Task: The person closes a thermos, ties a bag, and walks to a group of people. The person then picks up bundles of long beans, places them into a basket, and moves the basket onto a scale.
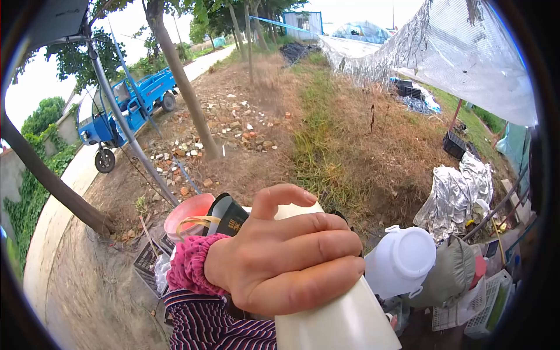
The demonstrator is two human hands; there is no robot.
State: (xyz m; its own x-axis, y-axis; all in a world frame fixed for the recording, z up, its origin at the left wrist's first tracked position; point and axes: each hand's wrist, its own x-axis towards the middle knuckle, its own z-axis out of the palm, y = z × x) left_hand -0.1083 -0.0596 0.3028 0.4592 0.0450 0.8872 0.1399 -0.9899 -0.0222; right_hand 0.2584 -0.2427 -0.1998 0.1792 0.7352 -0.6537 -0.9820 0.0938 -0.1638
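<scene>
My left hand (291, 254) reaches in from the lower left, in a striped sleeve (219, 321) with a pink gathered cuff (195, 262). Its fingers bend over a smooth, cream-coloured long object (335, 321) close to the camera. The kind of object cannot be made out, and its lower end runs out of view. The finger at the far side is raised and curved; the thumb is hidden. My right hand does not show clearly; only a tiny pinkish patch peeks out beside the cream object's right edge.
Left of the hand stand a pink bucket (189, 213), a dark printed container (224, 213) and a black crate (149, 265). On the right are a white lidded drum (402, 259), a grey-green sack (446, 274) and white baskets (487, 303). A metal pole (125, 128) rises at left.
</scene>
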